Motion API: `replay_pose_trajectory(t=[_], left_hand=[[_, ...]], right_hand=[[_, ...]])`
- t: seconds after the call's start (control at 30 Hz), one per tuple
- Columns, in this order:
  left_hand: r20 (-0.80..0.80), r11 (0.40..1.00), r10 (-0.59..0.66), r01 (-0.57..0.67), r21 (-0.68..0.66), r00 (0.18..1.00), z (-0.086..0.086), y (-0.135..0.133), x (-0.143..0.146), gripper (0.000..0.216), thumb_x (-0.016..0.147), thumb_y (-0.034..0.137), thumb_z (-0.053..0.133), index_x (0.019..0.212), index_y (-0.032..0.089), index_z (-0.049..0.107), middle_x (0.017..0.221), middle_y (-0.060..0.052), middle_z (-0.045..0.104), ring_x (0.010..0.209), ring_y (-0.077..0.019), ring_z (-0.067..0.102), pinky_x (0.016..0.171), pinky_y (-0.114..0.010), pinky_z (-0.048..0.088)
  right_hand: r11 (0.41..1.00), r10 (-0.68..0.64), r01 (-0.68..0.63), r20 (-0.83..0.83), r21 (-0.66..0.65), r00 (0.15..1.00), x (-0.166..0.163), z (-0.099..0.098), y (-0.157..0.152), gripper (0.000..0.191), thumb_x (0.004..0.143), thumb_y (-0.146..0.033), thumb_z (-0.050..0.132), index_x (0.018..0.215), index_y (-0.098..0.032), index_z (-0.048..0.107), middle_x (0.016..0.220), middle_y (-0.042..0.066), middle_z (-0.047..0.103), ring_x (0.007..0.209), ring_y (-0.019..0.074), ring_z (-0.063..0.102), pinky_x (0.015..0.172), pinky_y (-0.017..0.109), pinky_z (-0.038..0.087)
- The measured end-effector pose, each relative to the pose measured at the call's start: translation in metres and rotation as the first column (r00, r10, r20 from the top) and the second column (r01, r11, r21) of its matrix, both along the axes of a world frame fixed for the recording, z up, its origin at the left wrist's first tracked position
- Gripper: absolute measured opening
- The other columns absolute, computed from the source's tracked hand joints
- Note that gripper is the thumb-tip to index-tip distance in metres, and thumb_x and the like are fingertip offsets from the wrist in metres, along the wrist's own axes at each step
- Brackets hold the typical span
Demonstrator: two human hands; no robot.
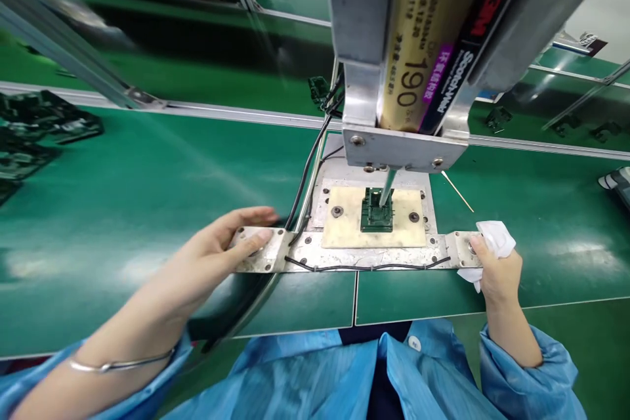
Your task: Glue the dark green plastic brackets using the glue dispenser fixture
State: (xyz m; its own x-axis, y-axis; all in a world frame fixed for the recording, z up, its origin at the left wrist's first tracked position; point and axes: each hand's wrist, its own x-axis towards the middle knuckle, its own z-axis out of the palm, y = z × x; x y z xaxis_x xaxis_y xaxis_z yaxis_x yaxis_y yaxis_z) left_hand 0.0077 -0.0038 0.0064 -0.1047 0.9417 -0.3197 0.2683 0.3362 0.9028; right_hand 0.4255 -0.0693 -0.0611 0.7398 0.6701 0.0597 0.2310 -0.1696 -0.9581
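Note:
My left hand (224, 236) is at the left end of a metal fixture base (344, 259). Its thumb lies on the button plate (268, 259), while the fingers stretch out past the far edge. At the other end, my right hand (499, 275) is closed around a crumpled white wipe (496, 238), its thumb on the right button plate (465, 251). Between the hands, a small green circuit board (371, 220) sits on a cream pad (339, 233). A dispensing nozzle (388, 184) points down at it from a holder (406, 147) carrying a gold-and-black adhesive cartridge (418, 46).
Black cables (308, 170) run up the left side of the fixture. A cotton swab (457, 191) lies right of it on the green bench (197, 170). Several circuit boards (44, 125) lie at far left. A metal rail (246, 113) crosses behind.

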Motion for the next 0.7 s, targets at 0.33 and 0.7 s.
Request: replay_pose_trajectory(t=[0.33, 0.7], left_hand=[[0.299, 0.963, 0.233, -0.261, 0.058, 0.925, -0.025, -0.015, 0.017, 0.043, 0.065, 0.051, 0.083, 0.098, 0.027, 0.068, 0.092, 0.002, 0.068, 0.075, -0.0119, 0.058, 0.063, -0.016, 0.048], [0.317, 0.955, 0.248, -0.287, 0.081, 0.915, -0.032, -0.015, 0.013, 0.049, 0.059, 0.051, 0.086, 0.097, 0.024, 0.070, 0.090, 0.000, 0.070, 0.074, -0.0124, 0.060, 0.062, -0.016, 0.049]], right_hand=[[0.999, 0.003, -0.002, -0.010, 0.050, 1.000, 0.002, -0.005, -0.001, 0.053, 0.056, -0.047, 0.088, 0.092, -0.011, 0.072, 0.088, 0.010, 0.071, 0.080, 0.0248, 0.065, 0.068, 0.033, 0.054], [0.997, 0.026, -0.024, -0.023, 0.073, 0.999, 0.005, -0.008, -0.001, 0.055, 0.059, -0.046, 0.088, 0.097, -0.010, 0.071, 0.093, 0.011, 0.071, 0.082, 0.0249, 0.066, 0.072, 0.035, 0.056]])
